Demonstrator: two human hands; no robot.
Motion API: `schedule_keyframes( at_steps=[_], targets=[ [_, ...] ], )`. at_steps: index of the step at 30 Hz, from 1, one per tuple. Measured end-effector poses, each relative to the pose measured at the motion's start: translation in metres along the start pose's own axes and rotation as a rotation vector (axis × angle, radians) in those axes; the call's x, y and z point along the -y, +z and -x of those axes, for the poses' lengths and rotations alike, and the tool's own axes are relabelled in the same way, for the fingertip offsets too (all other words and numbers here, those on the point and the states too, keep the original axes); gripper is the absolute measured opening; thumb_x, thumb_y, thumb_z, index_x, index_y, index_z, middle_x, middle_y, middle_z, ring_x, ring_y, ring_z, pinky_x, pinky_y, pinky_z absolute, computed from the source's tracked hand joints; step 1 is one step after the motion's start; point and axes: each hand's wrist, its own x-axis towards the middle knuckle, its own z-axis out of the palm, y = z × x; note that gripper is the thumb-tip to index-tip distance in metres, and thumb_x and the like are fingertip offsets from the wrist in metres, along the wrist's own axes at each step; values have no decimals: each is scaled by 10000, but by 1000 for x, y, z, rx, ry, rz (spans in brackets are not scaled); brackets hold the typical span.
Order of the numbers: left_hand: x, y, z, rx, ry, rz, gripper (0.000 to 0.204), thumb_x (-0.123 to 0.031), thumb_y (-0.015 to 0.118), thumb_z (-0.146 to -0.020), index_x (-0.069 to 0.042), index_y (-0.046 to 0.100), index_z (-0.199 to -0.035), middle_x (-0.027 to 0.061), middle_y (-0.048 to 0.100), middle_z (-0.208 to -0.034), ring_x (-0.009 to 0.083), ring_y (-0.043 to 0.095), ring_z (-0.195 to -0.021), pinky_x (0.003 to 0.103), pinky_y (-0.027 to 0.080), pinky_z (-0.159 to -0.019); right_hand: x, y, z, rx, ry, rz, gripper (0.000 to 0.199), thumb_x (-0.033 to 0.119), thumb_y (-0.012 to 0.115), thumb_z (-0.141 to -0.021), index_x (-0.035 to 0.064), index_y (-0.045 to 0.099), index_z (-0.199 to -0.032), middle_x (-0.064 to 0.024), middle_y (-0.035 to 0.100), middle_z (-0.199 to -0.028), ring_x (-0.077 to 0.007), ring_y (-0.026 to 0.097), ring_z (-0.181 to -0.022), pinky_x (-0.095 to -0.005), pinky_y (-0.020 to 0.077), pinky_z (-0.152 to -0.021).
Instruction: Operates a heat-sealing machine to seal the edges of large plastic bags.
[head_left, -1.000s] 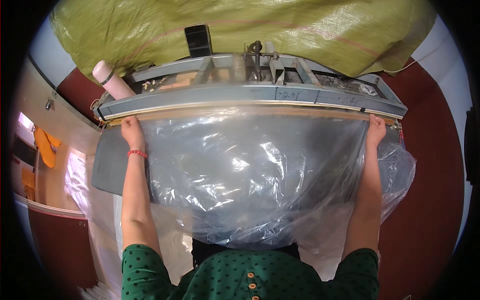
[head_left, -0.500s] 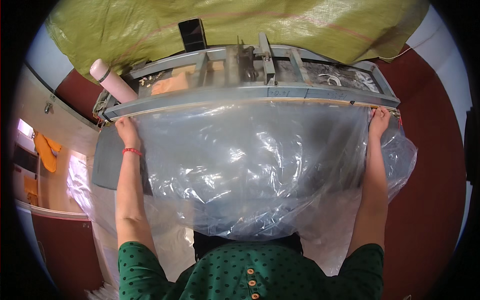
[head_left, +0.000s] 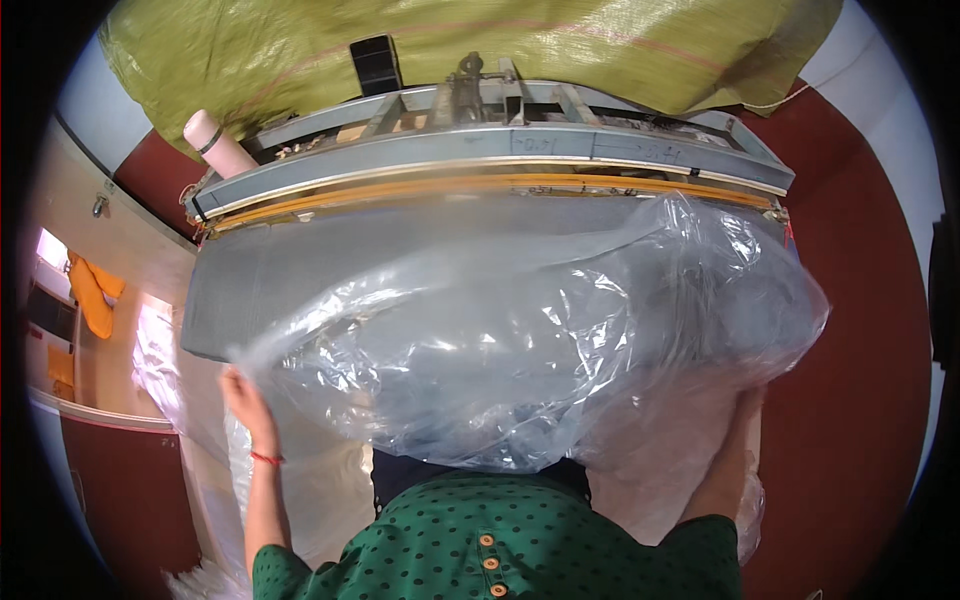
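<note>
With the left hand (head_left: 243,392) pinching one edge of the billowing clear plastic bag (head_left: 520,340) and the right hand (head_left: 748,400) hidden behind it, grip unreadable, the slack film between them could slip or snag on the sealing machine (head_left: 490,165) just beyond.

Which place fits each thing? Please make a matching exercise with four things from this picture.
Things:
1. clear plastic bag
2. green woven sack
3. pink roll
4. left hand

Places:
a. upper left, beside the grey machine frame
b. at the bag's lower left edge
c. on the grey table, middle of the picture
d. across the top, behind the machine

Pairs: 1-c, 2-d, 3-a, 4-b
</note>
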Motion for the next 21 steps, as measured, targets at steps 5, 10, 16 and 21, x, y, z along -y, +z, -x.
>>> schedule_keyframes(
  at_steps=[5, 10, 16, 21],
  targets=[
    [-69, 56, 122, 958, -278, 85, 199, -97, 545, -786, 5, 596, -950, 96, 611, -692, 154, 568, -684, 301, 462, -629, 245, 6, 189, 43, 60, 84, 314, 272, 446, -857, 15, 566, -991, -174, 590, -984, -301, 576, -888, -385, 458, -785],
    [-143, 150, 151, 1258, 156, 110, 376, -184, 579, -808, -21, 519, -1141, 136, 587, -1048, 198, 546, -981, 330, 438, -825, 333, -63, 258, -26, 169, 246, 317, 278, 459, -842, 19, 569, -989, -174, 592, -978, -308, 577, -879, -392, 462, -778],
    [-204, 187, 166, 1354, 235, 356, 395, -192, 570, -822, -26, 496, -1173, 131, 566, -1094, 187, 526, -1020, 318, 422, -855, 374, -107, 228, -87, 240, 418, 322, 284, 475, -824, 24, 573, -988, -174, 594, -971, -315, 580, -869, -400, 466, -769],
    [-187, 186, 150, 1449, 271, 569, 411, -198, 563, -834, -31, 476, -1200, 126, 549, -1132, 179, 508, -1053, 308, 409, -881, 376, -151, 215, -125, 286, 593, 327, 290, 489, -810, 29, 577, -986, -174, 596, -965, -322, 581, -861, -407, 469, -762]
  ],
)
